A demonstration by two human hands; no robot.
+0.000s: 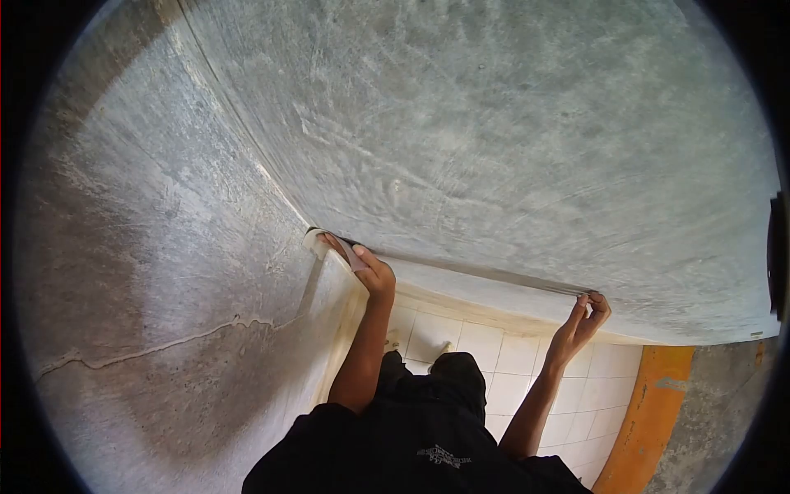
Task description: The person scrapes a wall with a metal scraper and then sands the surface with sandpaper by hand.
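A long pale strip (477, 282) runs along the lower part of the grey wall, with a dark line along its upper edge between my two hands. My left hand (374, 272) is closed on the strip's left end, close to the wall corner. There a whitish, thin, curled piece (315, 244) shows around the fingers, partly hidden by them. My right hand (583, 321) is farther along the same wall, thumb and fingertips pinched together at the strip's upper edge. What lies between those right fingertips is too small to make out.
Grey cement walls (494, 148) meet at a corner on the left; a crack (164, 350) crosses the left wall. White floor tiles (510, 354) lie below my dark-clothed body. An orange band (654, 403) and rough grey floor (708, 412) are at the right. A dark object (775, 255) sits at the far right edge.
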